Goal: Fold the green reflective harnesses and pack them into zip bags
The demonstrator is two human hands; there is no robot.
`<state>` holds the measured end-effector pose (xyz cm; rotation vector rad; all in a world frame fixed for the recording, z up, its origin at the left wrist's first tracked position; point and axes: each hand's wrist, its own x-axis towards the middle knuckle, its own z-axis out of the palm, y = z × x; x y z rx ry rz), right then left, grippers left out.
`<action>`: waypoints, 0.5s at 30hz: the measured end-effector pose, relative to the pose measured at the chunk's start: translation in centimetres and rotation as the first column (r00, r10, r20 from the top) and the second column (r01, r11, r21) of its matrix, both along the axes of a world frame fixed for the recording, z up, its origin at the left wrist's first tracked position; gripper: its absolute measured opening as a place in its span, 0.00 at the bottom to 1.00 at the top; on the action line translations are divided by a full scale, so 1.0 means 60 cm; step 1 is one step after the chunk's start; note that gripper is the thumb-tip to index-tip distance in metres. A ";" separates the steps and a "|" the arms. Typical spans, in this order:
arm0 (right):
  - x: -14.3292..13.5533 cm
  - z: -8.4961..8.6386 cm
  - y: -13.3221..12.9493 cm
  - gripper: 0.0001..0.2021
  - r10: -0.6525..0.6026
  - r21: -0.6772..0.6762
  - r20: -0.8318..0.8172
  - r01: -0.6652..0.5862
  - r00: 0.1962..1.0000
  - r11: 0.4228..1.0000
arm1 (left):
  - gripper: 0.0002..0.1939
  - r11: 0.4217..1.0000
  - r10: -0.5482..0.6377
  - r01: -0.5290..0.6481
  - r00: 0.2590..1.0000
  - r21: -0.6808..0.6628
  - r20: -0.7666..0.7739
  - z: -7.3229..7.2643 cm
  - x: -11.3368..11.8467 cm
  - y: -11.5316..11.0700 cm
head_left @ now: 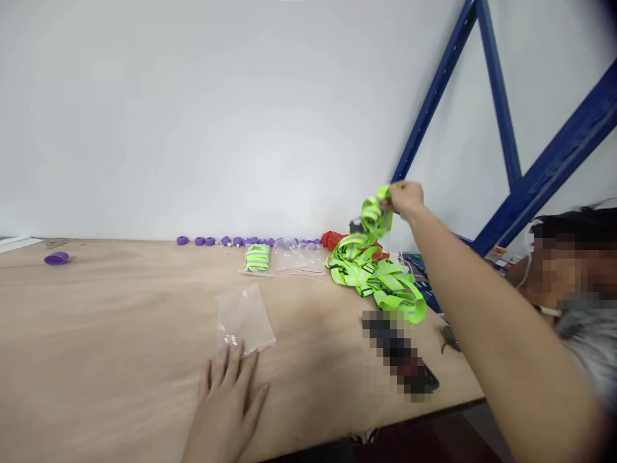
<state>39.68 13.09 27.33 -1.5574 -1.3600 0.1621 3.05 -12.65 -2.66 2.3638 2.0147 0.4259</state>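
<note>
Fingers spread, my left hand (226, 402) lies flat on the table, its fingertips at the near edge of a clear plastic bag (245, 315). My right hand (405, 198) is raised at the right and closed on a neon-green reflective strap (376, 212) with grey stripes. The lifted strap hangs down to a tangled pile of similar straps (371, 273) with black buckles. Beyond the bag sits a packed bag with a folded green strap (258, 258). More clear bags (296, 257) lie between it and the pile.
A row of small purple items (205, 241) lines the wall, and a purple cap-like piece (56, 258) lies at far left. Red fabric (332, 240) sits behind the straps. A blurred-out dark phone-like object (402, 357) is at right. Blue metal framing (544, 180) and another person (573, 270) are beyond.
</note>
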 end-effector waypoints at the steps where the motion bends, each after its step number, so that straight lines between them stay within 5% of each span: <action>1: -0.014 0.042 -0.008 0.09 -0.022 0.047 -0.030 0.023 0.999 0.999 | 0.29 0.999 0.032 -0.032 0.999 -0.029 -0.011 0.005 0.005 0.001; 3: -0.049 0.116 -0.034 0.09 -0.011 0.139 -0.074 0.021 0.997 0.990 | 0.31 0.992 0.090 -0.093 0.995 -0.082 -0.031 0.013 0.013 0.004; 6: -0.110 0.194 -0.094 0.06 0.167 0.344 -0.217 -0.084 0.962 0.935 | 0.32 0.978 0.150 -0.152 0.988 -0.140 -0.027 0.020 0.020 0.008; 9: -0.157 0.242 -0.160 0.07 0.268 0.484 -0.275 -0.108 0.923 0.868 | 0.31 0.973 0.172 -0.159 0.983 -0.165 0.070 0.032 0.017 0.015; 11: -0.172 0.262 -0.196 0.08 0.293 0.453 -0.262 -0.151 0.920 0.879 | 0.30 0.980 0.164 -0.129 0.954 -0.152 0.250 0.056 0.008 0.021; 13: -0.180 0.272 -0.226 0.09 0.327 0.320 -0.178 -0.260 0.928 0.911 | 0.31 0.998 0.069 -0.050 0.837 -0.049 0.543 0.097 -0.001 0.030; 15: -0.185 0.273 -0.251 0.10 0.396 0.228 -0.091 -0.368 0.914 0.901 | 0.34 0.987 -0.151 0.049 0.576 0.151 0.803 0.154 -0.004 0.042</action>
